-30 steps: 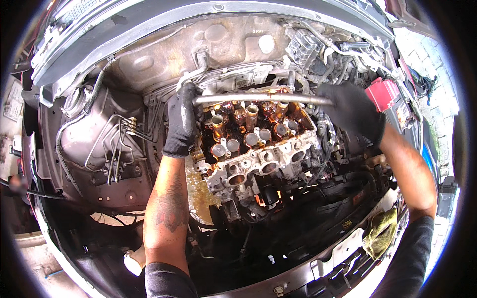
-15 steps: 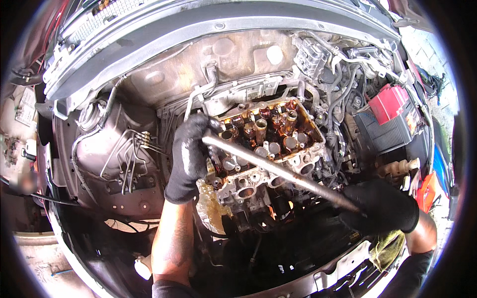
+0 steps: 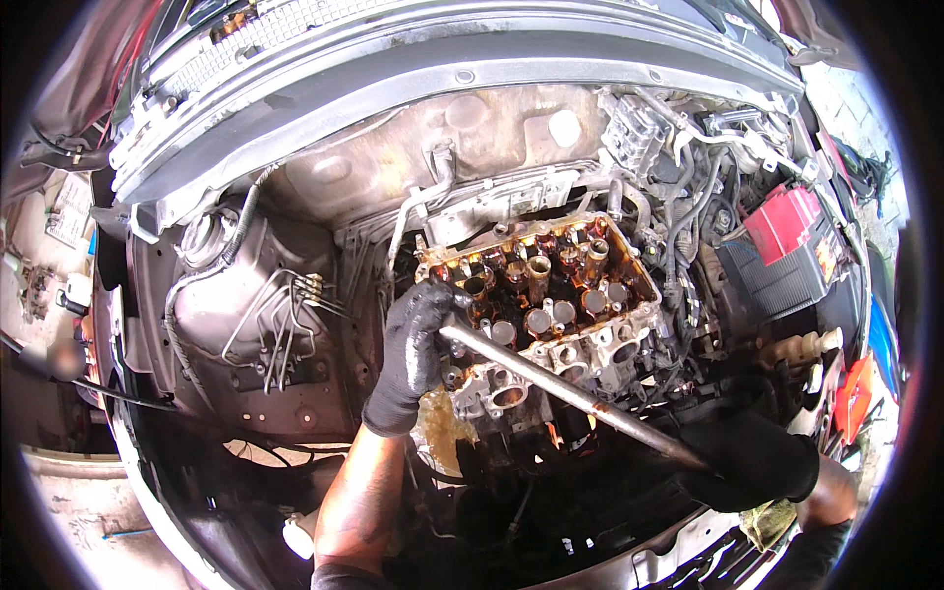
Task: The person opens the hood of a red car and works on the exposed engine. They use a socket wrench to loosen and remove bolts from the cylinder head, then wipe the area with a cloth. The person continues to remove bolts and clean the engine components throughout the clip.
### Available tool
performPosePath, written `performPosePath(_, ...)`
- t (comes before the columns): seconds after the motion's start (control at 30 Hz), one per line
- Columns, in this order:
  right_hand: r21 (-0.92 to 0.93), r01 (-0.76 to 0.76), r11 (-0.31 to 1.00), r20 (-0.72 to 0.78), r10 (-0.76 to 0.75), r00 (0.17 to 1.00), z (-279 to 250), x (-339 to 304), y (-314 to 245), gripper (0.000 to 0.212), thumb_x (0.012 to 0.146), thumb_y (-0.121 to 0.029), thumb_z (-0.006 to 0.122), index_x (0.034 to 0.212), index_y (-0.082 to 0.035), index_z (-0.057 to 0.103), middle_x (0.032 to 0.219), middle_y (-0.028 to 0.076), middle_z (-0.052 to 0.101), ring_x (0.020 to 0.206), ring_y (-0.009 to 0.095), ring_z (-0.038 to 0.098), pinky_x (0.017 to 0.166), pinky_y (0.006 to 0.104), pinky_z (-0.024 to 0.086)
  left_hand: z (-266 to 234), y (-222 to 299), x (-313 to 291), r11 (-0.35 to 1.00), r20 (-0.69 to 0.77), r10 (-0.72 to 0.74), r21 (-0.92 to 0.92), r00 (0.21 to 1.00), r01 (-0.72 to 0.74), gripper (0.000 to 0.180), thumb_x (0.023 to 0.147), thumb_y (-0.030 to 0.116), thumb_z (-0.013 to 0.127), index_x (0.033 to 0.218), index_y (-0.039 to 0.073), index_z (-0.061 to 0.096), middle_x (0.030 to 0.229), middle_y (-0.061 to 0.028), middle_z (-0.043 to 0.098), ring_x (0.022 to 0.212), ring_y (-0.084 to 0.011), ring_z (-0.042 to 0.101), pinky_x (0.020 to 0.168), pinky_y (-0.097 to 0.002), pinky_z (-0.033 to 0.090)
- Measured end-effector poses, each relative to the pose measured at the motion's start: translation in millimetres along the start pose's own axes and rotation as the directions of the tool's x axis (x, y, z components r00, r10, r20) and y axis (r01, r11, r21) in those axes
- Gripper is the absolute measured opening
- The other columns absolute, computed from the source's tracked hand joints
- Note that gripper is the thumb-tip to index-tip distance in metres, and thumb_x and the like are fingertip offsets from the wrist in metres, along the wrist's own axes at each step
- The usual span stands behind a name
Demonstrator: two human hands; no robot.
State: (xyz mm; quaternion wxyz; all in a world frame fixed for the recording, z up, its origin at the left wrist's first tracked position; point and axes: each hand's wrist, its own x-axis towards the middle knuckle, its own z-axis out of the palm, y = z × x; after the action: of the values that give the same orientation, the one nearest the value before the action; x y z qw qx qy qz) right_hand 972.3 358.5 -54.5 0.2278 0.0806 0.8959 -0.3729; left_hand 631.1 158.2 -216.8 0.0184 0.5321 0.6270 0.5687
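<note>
Slanting across the near side of the opened engine's cylinder head (image 3: 630, 346) is a long metal pipe (image 3: 575, 395). My left hand (image 3: 411, 344), in a black glove, closes round its upper left end, beside the cylinder head's left end. Wet shine shows on that glove's fingers. Lower right, my right hand (image 3: 752, 457), also black-gloved, grips the pipe's other end; its fingers are dark and partly lost in shadow. Oily brown recesses, upright tubes and round metal caps fill the top of the cylinder head. Whatever the pipe's left end joins is hidden by my left hand.
At the right stands a battery (image 3: 772, 270) with a red cover. Thin metal lines (image 3: 285, 334) rise from the left side of the bay. A yellowish cloth (image 3: 767, 524) lies under my right wrist, on the front edge. Hoses and wiring crowd the engine's right.
Both hands and the pipe have come nearer to me, off the middle of the cylinder head toward its near side. The whole view has also shifted slightly.
</note>
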Motion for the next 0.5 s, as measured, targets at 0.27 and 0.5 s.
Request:
performPosePath(0.27,-0.005,-0.109,0.994,0.121,0.109,0.987,11,-2,0,0.027,0.090,-0.034,0.073,0.095,-0.011,0.060,0.073,0.012,0.061,0.064,0.035,0.066,0.057,0.0440,0.051,-2,-13,-6,0.992,0.143,0.087,0.073,0.986,-0.098,0.044,0.071,0.013,0.084,0.102,0.007,0.053,0.094,-0.0155,0.069,0.081,-0.0383,0.067,0.071,-0.0454,0.054)
performPosePath(0.5,0.227,-0.077,0.971,0.272,0.013,0.962,17,4,-10,0.030,0.093,-0.036,0.072,0.101,-0.010,0.060,0.078,0.009,0.063,0.069,0.027,0.066,0.061,0.0402,0.052,-2,-23,0,0.980,0.135,0.199,-0.048,0.971,-0.194,0.014,0.095,0.018,0.061,0.100,0.005,0.060,0.096,-0.0115,0.068,0.077,-0.0273,0.065,0.068,-0.0389,0.054)
